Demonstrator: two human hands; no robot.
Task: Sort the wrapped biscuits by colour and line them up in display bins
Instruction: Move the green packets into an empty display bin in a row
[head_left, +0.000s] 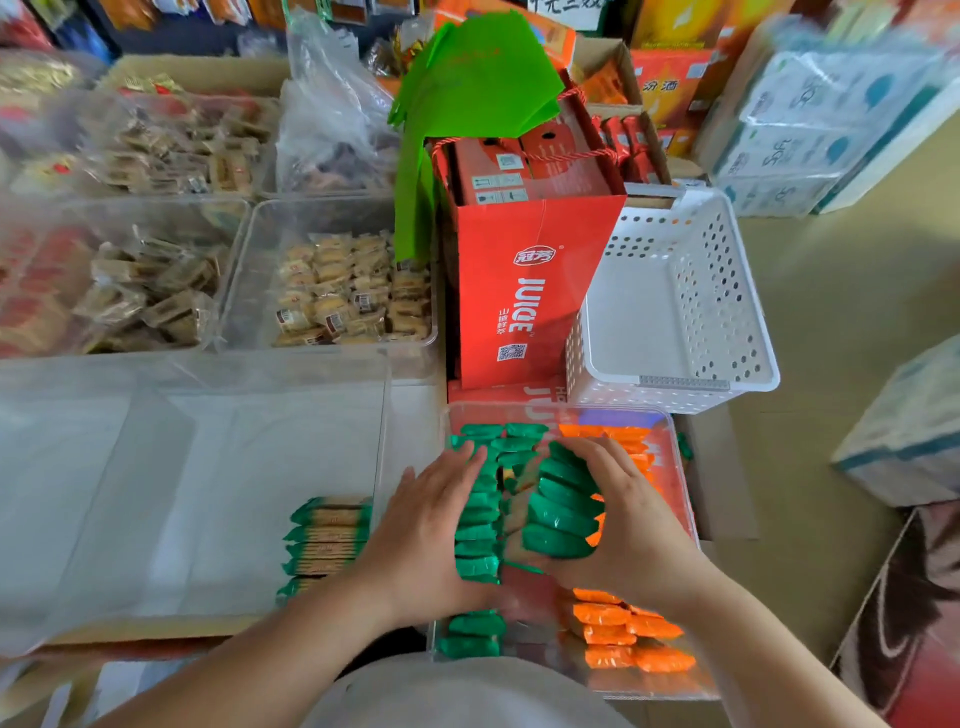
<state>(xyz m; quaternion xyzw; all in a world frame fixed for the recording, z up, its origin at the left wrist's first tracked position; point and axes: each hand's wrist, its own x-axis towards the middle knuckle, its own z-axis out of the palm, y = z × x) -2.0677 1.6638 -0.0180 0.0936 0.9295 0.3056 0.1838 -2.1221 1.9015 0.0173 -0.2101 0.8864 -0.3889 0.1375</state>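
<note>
**Green Biscuits Gathered in the Small Clear Bin**

At 5 o'clock in the view, a small clear bin (687, 499) is seen, and both hands are placed inside it. A bunch of green-wrapped biscuits (558, 514) is grasped by the right hand (634, 519), whose fingers and thumb are curled round the packs. The bunch is held at the middle of the bin, tilted, with the packs stacked face to face.

The left hand (431, 525) is laid with extended, unclenched fingers against a row of green-wrapped biscuits (475, 631), which is lined up along the 9 o'clock side of the bin. Nothing is gripped by it.

Orange-wrapped biscuits (618, 631) are ranged along the 3 o'clock side of the same bin, partly hidden by the right hand.

At 9 o'clock from the hands, a large clear bin (234, 467) is set, and a short line of green packs (327, 535) is stood at its 4 o'clock corner.

At 12 o'clock from the small bin, a red juice carton (519, 291) is stood, and a white perforated basket (675, 312) is placed just beside it at 1 o'clock.
</note>
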